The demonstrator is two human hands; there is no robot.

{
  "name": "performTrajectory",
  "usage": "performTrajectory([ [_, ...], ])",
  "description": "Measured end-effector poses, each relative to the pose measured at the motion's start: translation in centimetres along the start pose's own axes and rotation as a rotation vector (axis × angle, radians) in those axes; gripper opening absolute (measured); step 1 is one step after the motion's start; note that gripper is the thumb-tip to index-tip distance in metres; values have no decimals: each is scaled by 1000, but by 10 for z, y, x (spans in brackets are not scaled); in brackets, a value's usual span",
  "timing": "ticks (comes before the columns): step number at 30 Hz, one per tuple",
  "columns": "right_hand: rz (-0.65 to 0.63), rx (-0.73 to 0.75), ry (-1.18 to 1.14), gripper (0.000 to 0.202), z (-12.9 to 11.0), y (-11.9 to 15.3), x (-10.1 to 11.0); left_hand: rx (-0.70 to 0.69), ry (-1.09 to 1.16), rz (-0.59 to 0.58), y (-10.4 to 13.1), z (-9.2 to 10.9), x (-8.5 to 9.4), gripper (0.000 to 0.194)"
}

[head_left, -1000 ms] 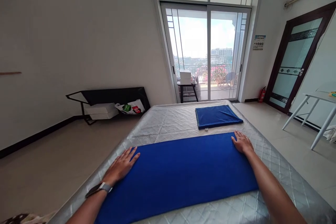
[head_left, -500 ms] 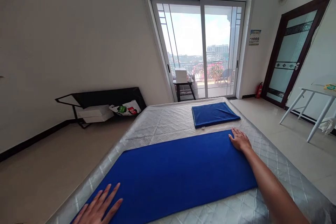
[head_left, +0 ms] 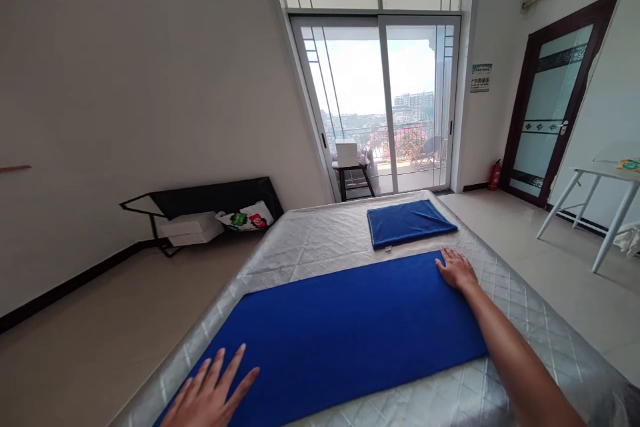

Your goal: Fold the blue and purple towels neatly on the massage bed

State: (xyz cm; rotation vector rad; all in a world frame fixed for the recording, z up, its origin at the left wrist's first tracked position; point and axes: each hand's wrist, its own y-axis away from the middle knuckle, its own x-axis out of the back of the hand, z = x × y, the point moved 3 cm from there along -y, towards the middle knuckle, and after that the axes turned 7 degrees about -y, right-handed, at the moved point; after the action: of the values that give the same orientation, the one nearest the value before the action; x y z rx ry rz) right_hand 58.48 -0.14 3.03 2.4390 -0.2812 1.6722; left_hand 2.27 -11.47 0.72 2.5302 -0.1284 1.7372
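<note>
A long blue cloth point(head_left: 345, 333) lies flat across a mattress point(head_left: 310, 237) with a shiny, quilted cover. At the cloth's near left end, my left hand point(head_left: 207, 390) rests with its fingers spread. My right hand point(head_left: 456, 268) lies flat on the far right corner, fingers stretched out and thumb apart. Neither hand grips anything. Just beyond the cloth sits a second blue cloth point(head_left: 410, 223), folded into a smaller rectangle, with a small pale tag at its near edge.
Left of the mattress, a black-framed rack point(head_left: 210, 200) holds white boxes point(head_left: 187, 228) and a printed bag point(head_left: 245, 218). A stool point(head_left: 355, 177) stands before the sliding glass door point(head_left: 387, 100). At right are a white table point(head_left: 605, 180) and a fire extinguisher point(head_left: 494, 175).
The view has tilted up slightly. My left hand has slid a little inward over the cloth. My right hand stays at the far corner.
</note>
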Motion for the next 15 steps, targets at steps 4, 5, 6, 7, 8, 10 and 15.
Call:
performTrajectory([
  [4, 4, 2, -8, 63, 0, 0, 0, -253, 376, 69, -15, 137, 98, 48],
  [5, 2, 2, -6, 63, 0, 0, -1, -394, 446, 77, -16, 177, 121, 42],
  [6, -2, 1, -6, 63, 0, -1, -1, -526, 481, 80, -16, 215, 141, 38],
  [7, -5, 1, -7, 63, 0, -1, -1, -632, 492, 90, -17, 249, 158, 35],
  [8, -9, 1, -12, 63, 1, -2, -1, -713, 494, 115, -18, 280, 171, 32],
  [10, -16, 5, -53, 62, 4, -6, -2, -828, 482, 159, -21, 332, 188, 33],
  [15, -30, 7, -266, 53, 18, -24, -1, -949, 463, 204, -38, 424, 196, 28],
])
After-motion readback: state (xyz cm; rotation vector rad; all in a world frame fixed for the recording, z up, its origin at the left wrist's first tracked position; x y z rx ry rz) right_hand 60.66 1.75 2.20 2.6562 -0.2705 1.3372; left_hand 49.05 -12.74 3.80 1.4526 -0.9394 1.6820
